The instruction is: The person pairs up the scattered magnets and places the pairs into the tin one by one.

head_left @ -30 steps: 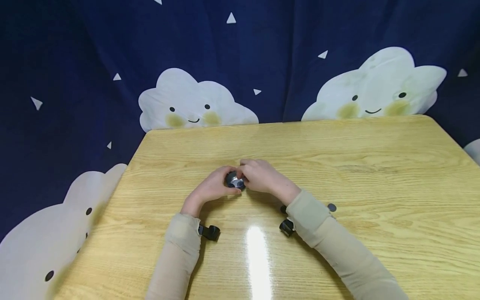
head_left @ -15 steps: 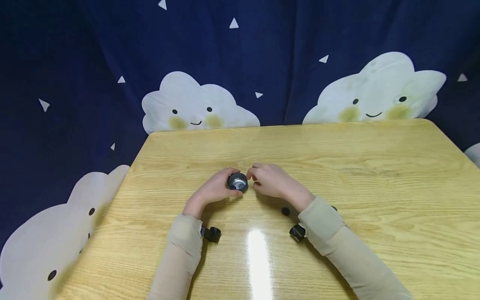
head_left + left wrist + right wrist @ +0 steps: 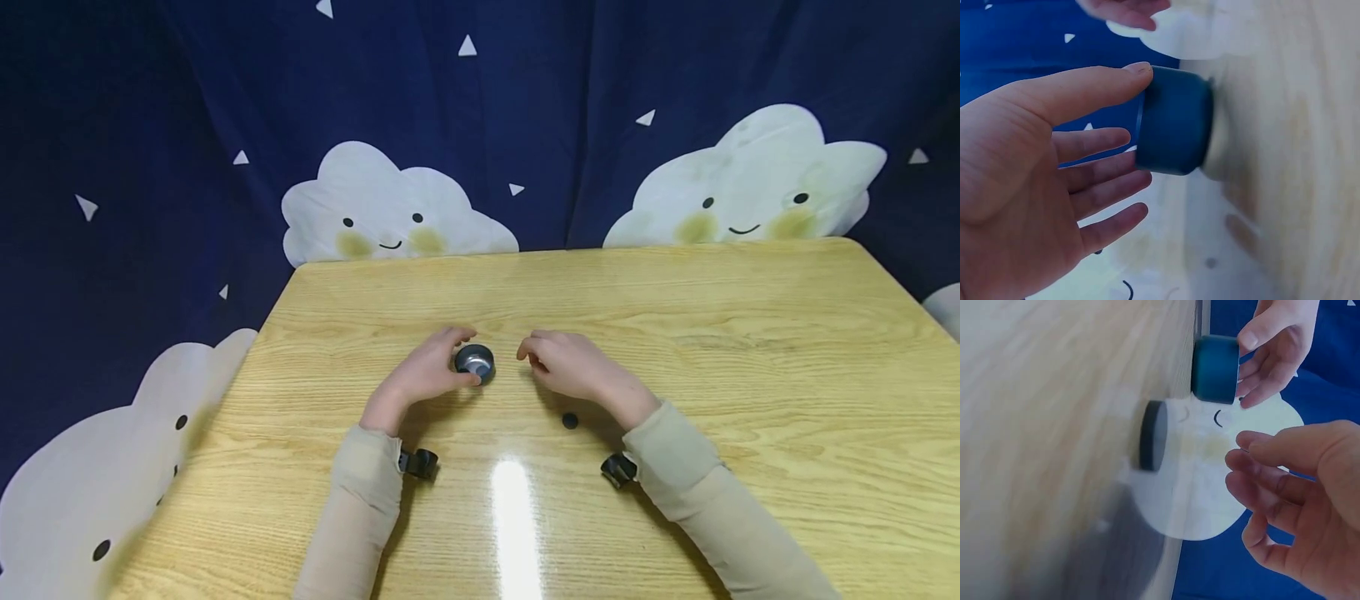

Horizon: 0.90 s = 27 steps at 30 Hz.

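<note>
Pinching the small round tin (image 3: pixel 475 363) between thumb and fingers, the left hand (image 3: pixel 422 377) sits closest, the loosely curled empty right hand (image 3: pixel 572 371) just right of it.

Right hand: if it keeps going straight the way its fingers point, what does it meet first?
Probably the small dark round container held by the left hand. The right hand points left towards it across bare table, though exact height is unclear.
</note>
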### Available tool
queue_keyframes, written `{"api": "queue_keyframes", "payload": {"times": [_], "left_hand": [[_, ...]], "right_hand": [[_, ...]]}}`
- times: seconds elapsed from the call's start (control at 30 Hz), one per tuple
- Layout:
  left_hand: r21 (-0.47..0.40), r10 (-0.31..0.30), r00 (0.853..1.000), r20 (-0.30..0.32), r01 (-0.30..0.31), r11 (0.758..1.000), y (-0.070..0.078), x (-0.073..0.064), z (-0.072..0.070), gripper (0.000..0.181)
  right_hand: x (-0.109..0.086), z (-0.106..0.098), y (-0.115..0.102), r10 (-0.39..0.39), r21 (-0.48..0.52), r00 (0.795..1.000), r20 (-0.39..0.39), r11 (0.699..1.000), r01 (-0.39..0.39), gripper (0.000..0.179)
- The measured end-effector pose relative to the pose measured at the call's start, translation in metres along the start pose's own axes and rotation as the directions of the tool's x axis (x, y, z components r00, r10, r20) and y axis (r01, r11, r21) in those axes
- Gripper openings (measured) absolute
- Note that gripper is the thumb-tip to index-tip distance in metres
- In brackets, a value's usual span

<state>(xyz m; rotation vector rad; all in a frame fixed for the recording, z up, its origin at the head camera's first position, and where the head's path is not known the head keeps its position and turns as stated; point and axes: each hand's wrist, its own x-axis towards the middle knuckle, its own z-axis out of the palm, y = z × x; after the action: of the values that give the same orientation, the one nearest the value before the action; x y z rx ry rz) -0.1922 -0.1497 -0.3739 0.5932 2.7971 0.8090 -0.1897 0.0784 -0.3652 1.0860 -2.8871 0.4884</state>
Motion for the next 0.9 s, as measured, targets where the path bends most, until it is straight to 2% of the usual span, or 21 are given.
{"api": "queue_keyframes", "payload": {"times": [0.17, 0.47, 0.77, 0.9], "left_hand": [[0.007, -0.007, 1.000, -0.007, 0.007, 1.000, 0.005, -0.003, -0.005, 0.066], [0.109, 0.089, 0.996, -0.031, -0.085, 0.990, 0.019, 0.001, -0.004, 0.056], [0.153, 0.165, 0.986, 0.028, -0.167, 0.974, 0.040, 0.006, 0.005, 0.048], [0.170, 0.189, 0.982, 0.032, -0.191, 0.967, 0.047, 0.010, 0.008, 0.046]], "right_hand": [[-0.009, -0.002, 0.007, 0.020, 0.004, 1.000, 0.015, 1.000, -0.020, 0.020], [-0.024, -0.006, 0.022, 0.017, -0.013, 1.000, -0.009, 1.000, -0.017, 0.019], [-0.035, -0.010, 0.034, 0.013, -0.013, 1.000, 0.018, 1.000, -0.013, 0.017], [-0.040, -0.013, 0.040, 0.035, -0.009, 0.999, 0.031, 0.999, -0.035, 0.017]]}}
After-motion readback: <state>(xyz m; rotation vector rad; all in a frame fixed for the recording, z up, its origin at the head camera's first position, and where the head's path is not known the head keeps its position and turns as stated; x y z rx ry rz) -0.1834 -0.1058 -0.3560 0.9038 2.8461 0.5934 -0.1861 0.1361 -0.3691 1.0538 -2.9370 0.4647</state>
